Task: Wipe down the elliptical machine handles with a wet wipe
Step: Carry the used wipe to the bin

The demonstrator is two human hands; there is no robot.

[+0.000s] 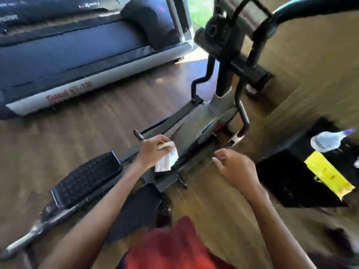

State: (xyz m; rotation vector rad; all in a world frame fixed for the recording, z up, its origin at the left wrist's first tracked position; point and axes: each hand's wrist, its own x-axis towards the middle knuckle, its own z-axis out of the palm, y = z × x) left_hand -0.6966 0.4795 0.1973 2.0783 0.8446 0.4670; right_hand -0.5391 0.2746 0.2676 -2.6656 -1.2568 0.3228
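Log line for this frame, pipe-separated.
left hand: grips wet wipe | right hand: loosely curled, empty | handle: not touched by wipe | view: motion-blurred

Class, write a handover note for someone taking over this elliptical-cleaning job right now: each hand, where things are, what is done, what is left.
Left hand pinches the white wet wipe, low over the machine's dark frame.
Right hand loosely curled, holding nothing.
The black curved elliptical handle is upper right, away from both hands; a yellow flat pack lies on the black box at right.
Done: wipe in hand; no wiped handle can be confirmed.
Left: raise the wipe and wipe the handles.
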